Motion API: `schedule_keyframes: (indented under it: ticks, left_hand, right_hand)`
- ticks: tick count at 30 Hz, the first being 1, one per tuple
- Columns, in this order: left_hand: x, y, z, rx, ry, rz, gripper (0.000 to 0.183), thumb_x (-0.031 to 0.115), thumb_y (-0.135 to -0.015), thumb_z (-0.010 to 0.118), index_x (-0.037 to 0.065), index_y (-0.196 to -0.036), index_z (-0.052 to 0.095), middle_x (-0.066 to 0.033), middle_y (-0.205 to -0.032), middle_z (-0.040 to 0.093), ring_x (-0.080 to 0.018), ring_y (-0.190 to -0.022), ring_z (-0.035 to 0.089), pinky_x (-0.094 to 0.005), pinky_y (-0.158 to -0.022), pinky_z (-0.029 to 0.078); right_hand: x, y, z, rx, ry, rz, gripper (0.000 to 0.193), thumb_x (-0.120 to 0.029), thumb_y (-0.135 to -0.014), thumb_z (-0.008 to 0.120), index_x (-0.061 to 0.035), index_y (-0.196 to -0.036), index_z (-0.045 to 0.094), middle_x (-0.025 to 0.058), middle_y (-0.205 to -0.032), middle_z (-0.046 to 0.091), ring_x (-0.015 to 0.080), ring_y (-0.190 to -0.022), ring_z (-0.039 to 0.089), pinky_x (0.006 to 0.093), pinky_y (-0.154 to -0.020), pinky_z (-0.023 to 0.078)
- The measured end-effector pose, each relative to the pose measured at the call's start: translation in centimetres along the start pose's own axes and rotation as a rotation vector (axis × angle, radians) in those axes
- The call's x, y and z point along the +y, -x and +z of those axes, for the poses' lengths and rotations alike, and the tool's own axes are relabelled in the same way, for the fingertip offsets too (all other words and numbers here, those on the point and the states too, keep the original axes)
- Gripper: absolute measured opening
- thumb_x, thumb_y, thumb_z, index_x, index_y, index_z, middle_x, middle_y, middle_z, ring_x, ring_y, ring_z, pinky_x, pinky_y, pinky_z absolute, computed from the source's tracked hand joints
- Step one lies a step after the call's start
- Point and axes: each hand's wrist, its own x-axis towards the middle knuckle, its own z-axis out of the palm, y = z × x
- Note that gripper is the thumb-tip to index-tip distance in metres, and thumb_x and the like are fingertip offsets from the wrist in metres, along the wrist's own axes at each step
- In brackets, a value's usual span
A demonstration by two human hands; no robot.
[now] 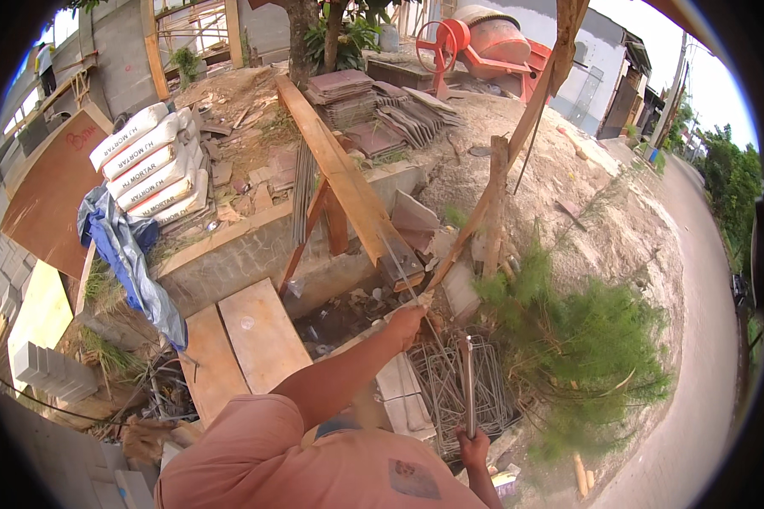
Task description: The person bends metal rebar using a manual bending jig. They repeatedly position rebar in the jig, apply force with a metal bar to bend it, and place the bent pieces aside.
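My left hand (408, 324) reaches out over the end of a wooden beam (331, 165), its fingers closed on a thin steel rod (401, 270). One end of the rod lies along the dark end of the beam; the other passes beyond my hand. Low on the right, my right hand (474, 446) is wrapped round the lower end of a shiny metal bar (469, 386), which points away from me. Just past the bar's far end stands a slanted wooden post. Below both hands lies a heap of bent steel rebar stirrups (450, 382).
Left are stacked white sacks (148, 161), a blue-grey tarp (123, 246) and wooden boards (263, 331). A feathery green bush (577, 339) and a sand mound (560, 187) stand right, beside a road (696, 339). Roof tiles (339, 97) and an orange concrete mixer (492, 47) are farther back.
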Motion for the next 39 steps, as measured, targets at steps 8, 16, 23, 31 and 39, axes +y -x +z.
schedule_keyframes:
  ticks: [8,16,23,31,39]
  left_hand:
    - [-4.8,-5.9,2.6,0.040,-0.081,-0.059,0.025,0.027,-0.098,0.051,0.004,-0.108,0.052,-0.0132,-0.089,0.064,-0.0263,-0.079,0.067,-0.0424,-0.066,0.056]
    - [-6.5,-2.0,2.8,-0.062,-0.237,-0.148,0.032,0.033,-0.099,0.050,0.002,-0.107,0.053,-0.0148,-0.097,0.065,-0.0270,-0.077,0.067,-0.0399,-0.064,0.059]
    - [-7.8,-2.5,-0.8,-0.367,-0.546,-0.277,0.043,0.041,-0.097,0.050,0.001,-0.112,0.058,-0.0164,-0.106,0.063,-0.0284,-0.087,0.068,-0.0402,-0.067,0.059]
    - [-0.7,-2.5,-9.4,-0.270,-0.786,-0.070,0.046,0.045,-0.093,0.055,0.001,-0.106,0.062,-0.0140,-0.109,0.065,-0.0258,-0.095,0.067,-0.0403,-0.075,0.057]
    - [9.7,-6.1,-13.9,0.110,-0.712,0.218,0.036,0.032,-0.091,0.058,0.000,-0.107,0.062,-0.0103,-0.093,0.068,-0.0169,-0.081,0.066,-0.0325,-0.068,0.053]
  right_hand:
    - [4.7,3.1,-6.9,0.226,0.128,-0.002,0.031,-0.019,-0.080,0.071,0.0003,-0.066,0.052,0.0036,-0.053,0.045,0.0118,-0.054,0.038,0.0339,-0.050,0.035]
    - [-8.5,-1.0,-7.0,0.219,-0.132,-0.043,0.028,-0.016,-0.084,0.071,-0.0030,-0.068,0.051,-0.0018,-0.058,0.047,0.0071,-0.056,0.040,0.0287,-0.049,0.034]
    - [-20.3,-9.0,-2.1,0.081,-0.193,-0.105,0.023,-0.021,-0.087,0.069,-0.0034,-0.076,0.057,-0.0018,-0.062,0.047,0.0070,-0.059,0.039,0.0296,-0.052,0.034]
    - [-17.0,-17.6,5.5,-0.040,0.130,-0.084,0.021,-0.020,-0.083,0.070,-0.0007,-0.088,0.065,0.0048,-0.067,0.057,0.0128,-0.055,0.049,0.0334,-0.054,0.041]
    - [-16.1,-16.5,5.5,-0.111,0.138,0.088,0.024,-0.020,-0.081,0.071,0.0009,-0.089,0.063,0.0065,-0.067,0.060,0.0133,-0.056,0.056,0.0334,-0.054,0.047]
